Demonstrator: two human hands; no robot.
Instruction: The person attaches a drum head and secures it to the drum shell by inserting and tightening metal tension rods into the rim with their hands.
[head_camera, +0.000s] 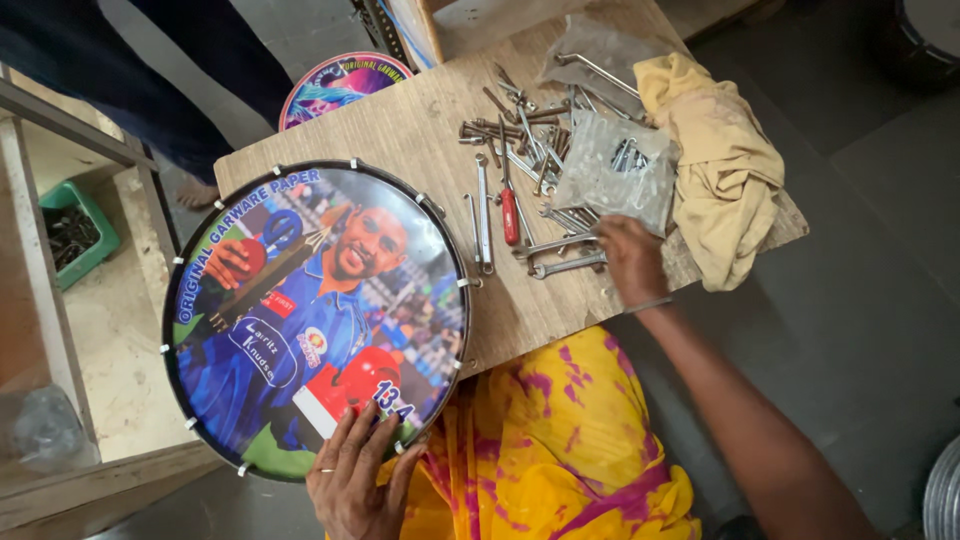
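Left hand (352, 478) fingers spread flat on drum (315, 320); right hand (630, 258) fingers curled among spanners (560, 255) beside plastic bag (612, 172)

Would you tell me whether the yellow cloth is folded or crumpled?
Crumpled: the yellow cloth lies bunched in loose wrinkles at the table edge.

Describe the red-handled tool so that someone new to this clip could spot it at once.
Start at the wooden table and find the pile of metal spanners and bolts right of the round printed drum. The screwdriver lies at the pile's left edge, pointing away. It alone has a red handle; everything around it is bare grey metal.
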